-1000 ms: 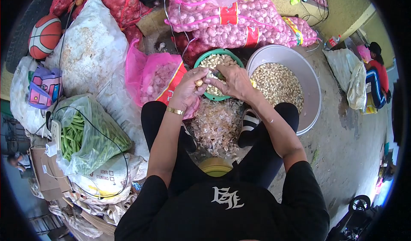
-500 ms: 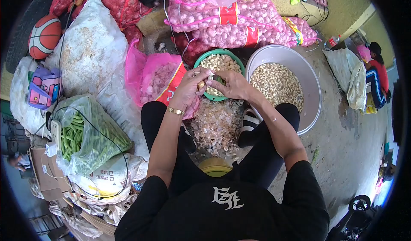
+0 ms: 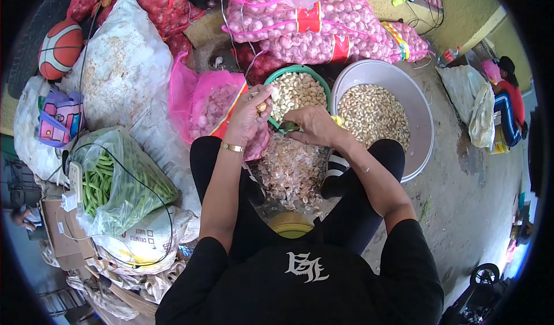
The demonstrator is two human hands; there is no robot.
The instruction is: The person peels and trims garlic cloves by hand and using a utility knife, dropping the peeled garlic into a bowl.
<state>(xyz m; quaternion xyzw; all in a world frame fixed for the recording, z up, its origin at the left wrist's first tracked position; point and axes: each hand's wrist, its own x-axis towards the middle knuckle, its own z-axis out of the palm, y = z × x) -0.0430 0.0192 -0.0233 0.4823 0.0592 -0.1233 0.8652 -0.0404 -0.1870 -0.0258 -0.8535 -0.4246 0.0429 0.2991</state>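
My left hand (image 3: pixel 252 112), a bracelet at its wrist, is closed around garlic cloves (image 3: pixel 261 107) at the left rim of a green basin (image 3: pixel 297 68). Pale peeled cloves (image 3: pixel 299 91) fill much of that basin. My right hand (image 3: pixel 316 124) grips a small knife (image 3: pixel 288 126) over the basin's near edge; its dark blade points left and a yellow end shows behind the hand. Papery garlic skins (image 3: pixel 291 166) lie heaped on the ground below. Left of my left hand, an open pink mesh bag (image 3: pixel 210 103) holds unpeeled garlic.
A large greyish tub (image 3: pixel 426 117) with many cloves stands right of the basin. Full pink garlic sacks (image 3: pixel 277 25) are stacked behind. A bag of green beans (image 3: pixel 124 180) and a basketball (image 3: pixel 60 49) are at left. Another person (image 3: pixel 509 100) sits at far right.
My hands, close together before, have moved apart. The right hand with the knife has dropped lower and slightly right; the left hand has shifted a little left, still holding garlic.
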